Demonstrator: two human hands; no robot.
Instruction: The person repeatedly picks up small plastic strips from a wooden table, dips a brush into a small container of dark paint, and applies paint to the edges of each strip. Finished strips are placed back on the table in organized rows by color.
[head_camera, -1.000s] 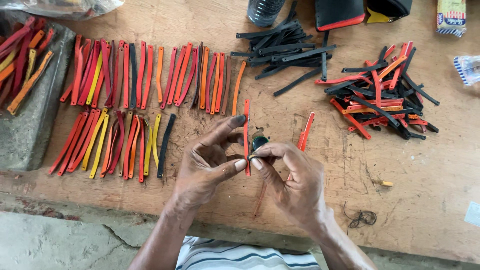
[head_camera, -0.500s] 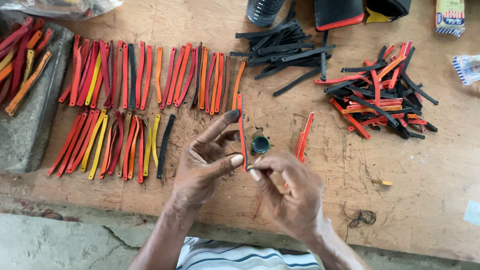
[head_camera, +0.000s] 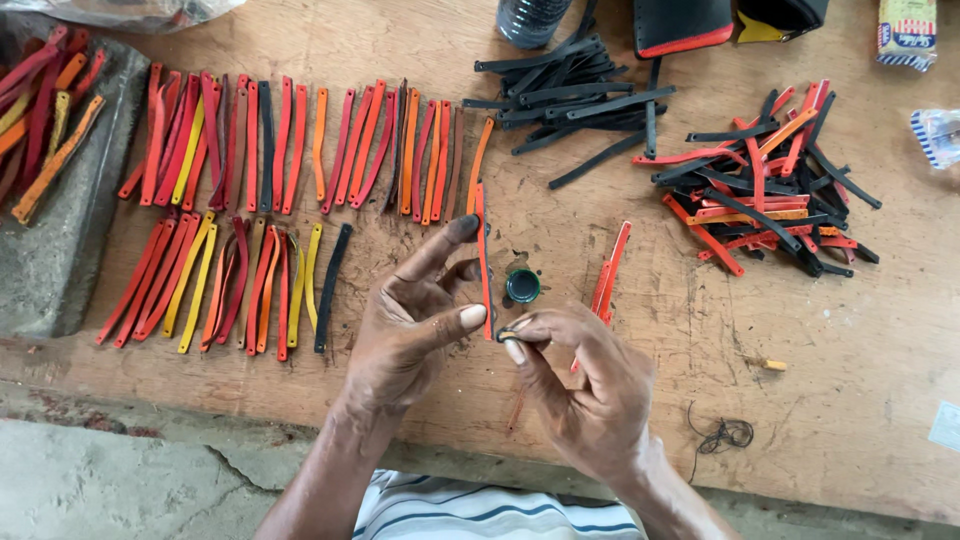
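We hold a thin red rubber strip (head_camera: 484, 262) upright between the thumb and forefinger of our left hand (head_camera: 415, 310), pinched at both ends so the strip stands edge-on over the worn wooden bench (head_camera: 860, 380). Our right hand (head_camera: 580, 385) is half curled, thumb and forefinger closed on what looks like a small dark piece at the strip's lower end; we cannot tell exactly what it is. Just at 1 o'clock from that pinch sits a small round dark-green cap (head_camera: 522, 286) on the bench.

As for progress, a good deal looks done. At 10 o'clock from our hands lie two orderly rows of finished-looking red, orange and yellow strips (head_camera: 300, 150), the lower row (head_camera: 230, 280) ending in a black one. What seems left is the loose stock: a heap of plain black strips (head_camera: 575, 95) at 1 o'clock and a tangled pile of red, orange and black strips (head_camera: 765, 185) at 2 o'clock. Two red strips (head_camera: 610, 270) lie just beside the cap, at 3 o'clock from it. More coloured strips rest on a grey stone block (head_camera: 60, 230) at 9 o'clock. We judge the work past halfway, with the piles still to go.
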